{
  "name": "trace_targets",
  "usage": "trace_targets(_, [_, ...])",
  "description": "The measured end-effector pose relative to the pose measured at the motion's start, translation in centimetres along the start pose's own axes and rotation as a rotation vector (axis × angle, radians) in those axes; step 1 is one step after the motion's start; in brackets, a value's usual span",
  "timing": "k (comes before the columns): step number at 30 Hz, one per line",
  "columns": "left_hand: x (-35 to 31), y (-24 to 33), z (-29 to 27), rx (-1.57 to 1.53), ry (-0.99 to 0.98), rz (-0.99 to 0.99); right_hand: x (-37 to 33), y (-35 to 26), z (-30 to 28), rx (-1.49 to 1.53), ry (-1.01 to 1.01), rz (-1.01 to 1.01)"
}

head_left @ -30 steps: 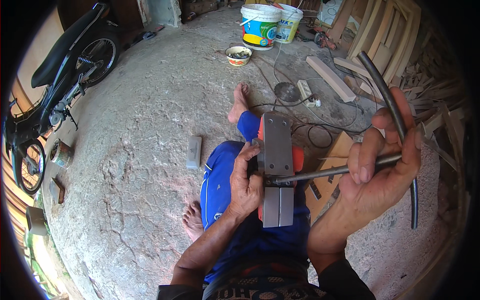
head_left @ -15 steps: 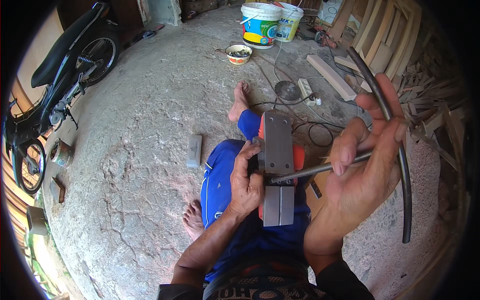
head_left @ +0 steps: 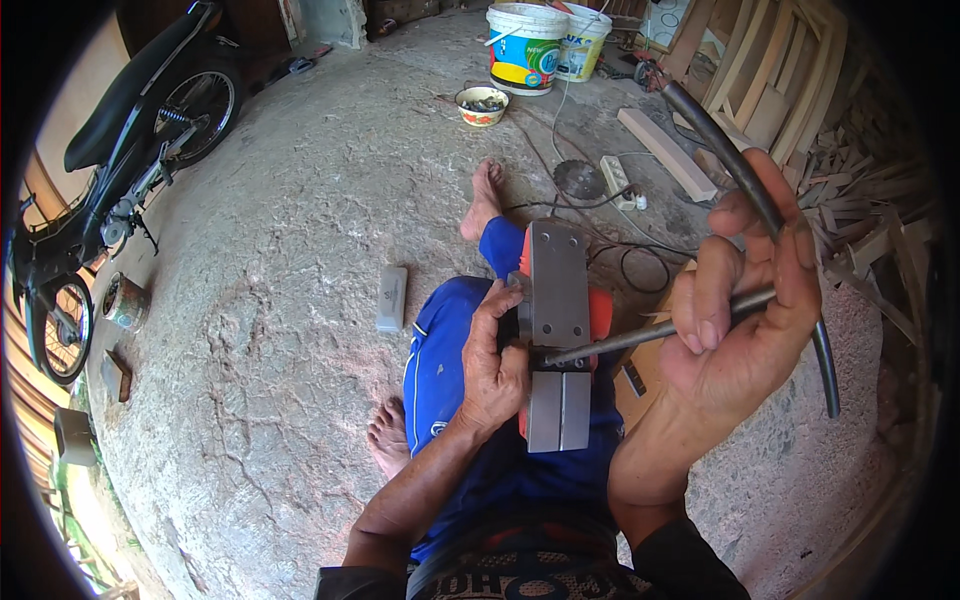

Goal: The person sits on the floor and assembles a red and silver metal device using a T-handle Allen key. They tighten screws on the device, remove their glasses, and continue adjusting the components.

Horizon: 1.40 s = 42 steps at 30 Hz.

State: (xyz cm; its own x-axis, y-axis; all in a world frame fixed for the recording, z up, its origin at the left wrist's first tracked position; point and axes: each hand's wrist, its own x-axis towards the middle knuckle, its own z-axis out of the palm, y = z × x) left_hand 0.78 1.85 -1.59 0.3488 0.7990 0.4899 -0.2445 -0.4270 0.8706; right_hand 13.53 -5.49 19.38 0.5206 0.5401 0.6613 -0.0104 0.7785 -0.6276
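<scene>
An electric hand planer (head_left: 557,280) lies upside down across my lap, its grey metal sole facing up and red housing showing at the sides. My left hand (head_left: 490,375) is wrapped around its left side near the middle, the thumb by the cutter slot. My right hand (head_left: 745,310) is closed around a dark metal T-handle wrench (head_left: 640,335). The wrench's shaft runs left to the small bolts in the slot, and its tip meets them there. Its long curved-looking crossbar (head_left: 735,165) passes behind or between my fingers, sticking out above and below the hand.
On the concrete floor left of my knee lies a grey oblong case (head_left: 392,298). A power strip (head_left: 616,180), cables, a round saw blade (head_left: 578,180) and a wood beam (head_left: 667,155) lie ahead. Paint buckets (head_left: 525,50), a bowl (head_left: 482,105) and a motorbike (head_left: 120,190) stand farther off.
The wrench's crossbar has turned: its upper end has swung left and up, its lower end up and slightly right. My right fingers have shifted with it. My left hand keeps its place on the planer.
</scene>
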Motion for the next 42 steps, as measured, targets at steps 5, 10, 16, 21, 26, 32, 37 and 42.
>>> trace_targets(5, [-0.1, 0.0, 0.2, -0.024, 0.011, -0.020, 0.1, 1.6, 0.0, -0.085, 0.086, -0.077])
trace_targets(10, [0.1, 0.1, 0.3, -0.073, -0.001, -0.013, -4.1, 7.4, 0.0, -0.096, 0.250, -0.143])
trace_targets(16, [0.2, 0.1, 0.1, -0.103, -0.011, 0.002, -0.2, 3.8, -1.9, -0.153, 0.222, -0.034])
trace_targets(21, [0.1, 0.0, -0.1, -0.082, -0.033, 0.048, 0.1, 1.5, -8.9, -0.744, -0.121, 0.216])
trace_targets(26, [-0.2, -0.7, -0.5, -0.171, -0.046, 0.056, -1.0, 0.0, -9.9, -1.091, -0.504, 0.620])
trace_targets(32, [0.0, -0.3, -0.2, -0.218, -0.047, 0.052, -1.9, 1.1, -11.0, -1.145, -0.710, 0.413])
trace_targets(37, [0.0, -0.3, -0.2, -0.171, -0.060, 0.063, -2.2, 1.2, -10.3, -1.251, -0.758, 0.362])
trace_targets(42, [-0.1, 0.4, 0.1, -0.194, -0.035, 0.012, -2.4, 1.2, -10.6, -1.257, -0.762, 0.338])
